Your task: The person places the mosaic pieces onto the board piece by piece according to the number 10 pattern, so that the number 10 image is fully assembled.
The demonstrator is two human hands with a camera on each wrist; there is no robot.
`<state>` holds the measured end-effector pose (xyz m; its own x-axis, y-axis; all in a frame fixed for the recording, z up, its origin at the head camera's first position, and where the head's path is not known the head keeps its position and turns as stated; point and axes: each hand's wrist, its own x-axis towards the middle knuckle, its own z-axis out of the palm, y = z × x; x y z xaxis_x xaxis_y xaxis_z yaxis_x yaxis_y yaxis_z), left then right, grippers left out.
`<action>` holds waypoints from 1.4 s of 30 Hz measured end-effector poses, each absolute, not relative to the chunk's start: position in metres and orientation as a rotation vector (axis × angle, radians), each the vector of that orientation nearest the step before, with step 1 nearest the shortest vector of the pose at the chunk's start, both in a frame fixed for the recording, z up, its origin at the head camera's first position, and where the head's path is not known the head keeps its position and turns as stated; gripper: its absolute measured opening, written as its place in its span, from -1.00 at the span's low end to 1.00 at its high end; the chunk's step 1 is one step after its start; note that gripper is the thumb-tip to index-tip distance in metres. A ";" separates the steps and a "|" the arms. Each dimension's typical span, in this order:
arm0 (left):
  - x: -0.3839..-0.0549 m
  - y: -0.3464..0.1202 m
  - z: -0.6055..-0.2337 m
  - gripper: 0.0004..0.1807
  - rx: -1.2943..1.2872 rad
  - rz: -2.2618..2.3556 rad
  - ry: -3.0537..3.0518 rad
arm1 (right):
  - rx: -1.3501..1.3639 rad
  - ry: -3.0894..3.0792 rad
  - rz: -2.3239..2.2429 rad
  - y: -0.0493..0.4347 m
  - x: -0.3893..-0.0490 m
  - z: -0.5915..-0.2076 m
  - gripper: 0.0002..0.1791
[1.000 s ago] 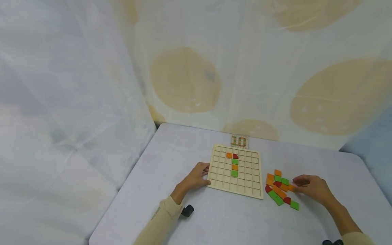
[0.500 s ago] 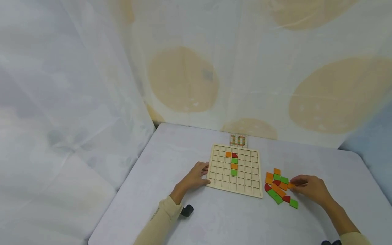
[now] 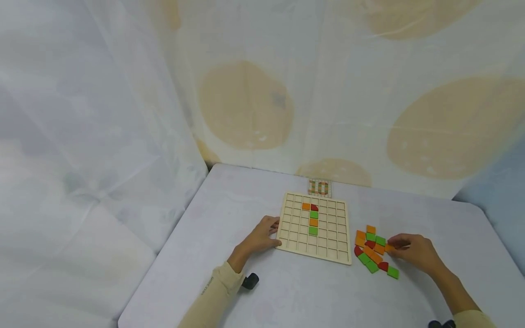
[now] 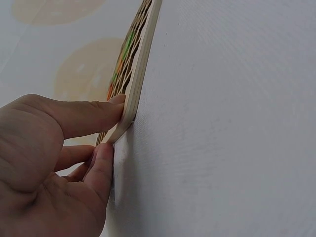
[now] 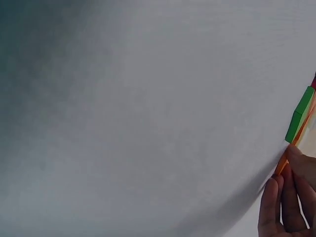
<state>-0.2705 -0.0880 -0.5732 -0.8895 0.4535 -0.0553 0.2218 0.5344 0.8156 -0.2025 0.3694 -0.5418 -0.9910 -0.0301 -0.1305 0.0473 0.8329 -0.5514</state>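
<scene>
A pale wooden grid board (image 3: 334,246) lies on the table. One column holds red, green and orange tiles, with an orange tile (image 3: 306,206) beside the red one at its top. My left hand (image 3: 258,236) holds the board's left side near the front corner; in the left wrist view the thumb (image 4: 94,117) lies over the frame and the fingers are at its edge. At the right, my right hand (image 3: 416,252) pinches an orange tile (image 5: 281,164) between thumb and fingers, at the right side of a loose tile pile (image 3: 373,256) of orange, green and red.
A small pattern card (image 3: 320,187) with coloured squares lies behind the board, near the table's back edge. White cloth walls with yellow circles (image 3: 248,105) rise behind and to the left. A single green tile (image 3: 393,272) lies at the pile's front right.
My right hand has moved slightly left toward the pile, its fingers closing on the orange tile. My left hand stays on the board, and the tiles on it are the same.
</scene>
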 end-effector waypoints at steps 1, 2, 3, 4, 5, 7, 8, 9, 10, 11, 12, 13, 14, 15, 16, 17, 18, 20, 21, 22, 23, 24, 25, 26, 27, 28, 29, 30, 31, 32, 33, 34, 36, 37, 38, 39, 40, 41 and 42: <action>-0.271 -0.088 -0.574 -0.12 0.567 1.281 2.515 | 0.014 2.877 -0.867 0.369 -0.203 -0.541 -0.62; -0.271 -0.088 -0.574 -0.12 0.569 1.282 2.516 | 0.015 2.875 -0.863 0.368 -0.203 -0.540 -0.62; -0.271 -0.088 -0.574 -0.12 0.571 1.284 2.516 | 0.015 2.871 -0.863 0.368 -0.203 -0.539 -0.62; -0.271 -0.088 -0.574 -0.12 0.572 1.284 2.515 | 0.018 2.870 -0.862 0.367 -0.203 -0.538 -0.62; -0.271 -0.088 -0.574 -0.12 0.572 1.281 2.514 | 0.019 2.869 -0.863 0.365 -0.202 -0.538 -0.62; -0.272 -0.088 -0.574 -0.12 0.571 1.276 2.514 | 0.004 2.866 -0.865 0.362 -0.199 -0.535 -0.62; -0.272 -0.088 -0.574 -0.12 0.570 1.273 2.514 | -0.007 2.861 -0.870 0.360 -0.196 -0.534 -0.61; -0.272 -0.088 -0.575 -0.12 0.569 1.268 2.516 | -0.024 2.856 -0.868 0.358 -0.194 -0.532 -0.61; -0.272 -0.088 -0.575 -0.12 0.567 1.262 2.519 | -0.038 2.848 -0.865 0.355 -0.192 -0.530 -0.62; -0.272 -0.089 -0.575 -0.12 0.569 1.259 2.521 | -0.052 2.833 -0.863 0.354 -0.190 -0.529 -0.64; -0.272 -0.089 -0.575 -0.12 0.572 1.259 2.522 | -0.069 2.817 -0.857 0.352 -0.189 -0.528 -0.66; -0.272 -0.089 -0.575 -0.12 0.578 1.260 2.522 | -0.093 2.800 -0.855 0.351 -0.187 -0.526 -0.68; -0.273 -0.089 -0.576 -0.12 0.580 1.256 2.525 | -0.117 2.783 -0.844 0.350 -0.186 -0.526 -0.70; -0.273 -0.089 -0.575 -0.12 0.581 1.253 2.528 | -0.141 2.767 -0.835 0.349 -0.185 -0.525 -0.73; -0.273 -0.089 -0.575 -0.12 0.580 1.249 2.530 | -0.155 2.749 -0.839 0.347 -0.185 -0.525 -0.75; -0.273 -0.089 -0.575 -0.12 0.581 1.246 2.532 | -0.173 2.736 -0.841 0.347 -0.184 -0.526 -0.76; -0.273 -0.089 -0.575 -0.12 0.579 1.242 2.534 | -0.192 2.730 -0.843 0.345 -0.183 -0.526 -0.76; -0.273 -0.089 -0.575 -0.12 0.576 1.233 2.538 | -0.211 2.725 -0.846 0.344 -0.182 -0.526 -0.74; -0.273 -0.089 -0.575 -0.12 0.575 1.235 2.539 | -0.211 2.725 -0.852 0.343 -0.182 -0.526 -0.74; -0.273 -0.089 -0.575 -0.12 0.575 1.236 2.539 | -0.212 2.725 -0.856 0.342 -0.182 -0.527 -0.74; -0.273 -0.089 -0.575 -0.12 0.574 1.237 2.540 | -0.219 2.732 -0.849 0.342 -0.182 -0.528 -0.74; -0.273 -0.089 -0.575 -0.12 0.573 1.239 2.538 | -0.224 2.738 -0.845 0.342 -0.182 -0.528 -0.74; -0.273 -0.089 -0.575 -0.12 0.572 1.242 2.539 | -0.232 2.743 -0.839 0.342 -0.182 -0.529 -0.75; -0.273 -0.088 -0.575 -0.12 0.568 1.242 2.538 | -0.237 2.750 -0.830 0.342 -0.182 -0.530 -0.76; -0.272 -0.088 -0.575 -0.12 0.568 1.245 2.537 | -0.244 2.759 -0.818 0.342 -0.182 -0.531 -0.76; -0.272 -0.088 -0.576 -0.12 0.567 1.245 2.538 | -0.251 2.769 -0.806 0.342 -0.182 -0.531 -0.77; -0.272 -0.088 -0.576 -0.12 0.564 1.245 2.539 | -0.255 2.784 -0.786 0.343 -0.182 -0.532 -0.77; -0.272 -0.088 -0.576 -0.12 0.565 1.247 2.537 | -0.253 2.799 -0.770 0.344 -0.182 -0.532 -0.77; -0.272 -0.088 -0.576 -0.12 0.566 1.252 2.535 | -0.238 2.815 -0.749 0.345 -0.183 -0.533 -0.77; -0.272 -0.088 -0.576 -0.12 0.567 1.255 2.533 | -0.219 2.830 -0.724 0.346 -0.183 -0.533 -0.76; -0.271 -0.089 -0.576 -0.12 0.566 1.254 2.534 | -0.196 2.842 -0.706 0.347 -0.184 -0.534 -0.75; -0.271 -0.089 -0.576 -0.12 0.564 1.248 2.538 | -0.169 2.855 -0.687 0.348 -0.184 -0.534 -0.75; -0.271 -0.089 -0.576 -0.12 0.566 1.248 2.538 | -0.103 2.879 -0.636 0.350 -0.185 -0.534 -0.72; -0.271 -0.089 -0.576 -0.12 0.566 1.246 2.540 | -0.076 2.888 -0.615 0.351 -0.185 -0.534 -0.72; -0.271 -0.089 -0.576 -0.12 0.565 1.244 2.541 | -0.063 2.893 -0.603 0.352 -0.186 -0.533 -0.71; -0.271 -0.089 -0.576 -0.12 0.567 1.243 2.543 | -0.061 2.897 -0.602 0.352 -0.186 -0.533 -0.72; -0.271 -0.089 -0.576 -0.12 0.571 1.246 2.542 | -0.068 2.898 -0.608 0.353 -0.185 -0.532 -0.74; -0.271 -0.089 -0.576 -0.12 0.575 1.249 2.541 | -0.081 2.893 -0.622 0.354 -0.185 -0.531 -0.77; -0.271 -0.089 -0.576 -0.12 0.575 1.248 2.541 | -0.109 2.881 -0.647 0.354 -0.185 -0.530 -0.79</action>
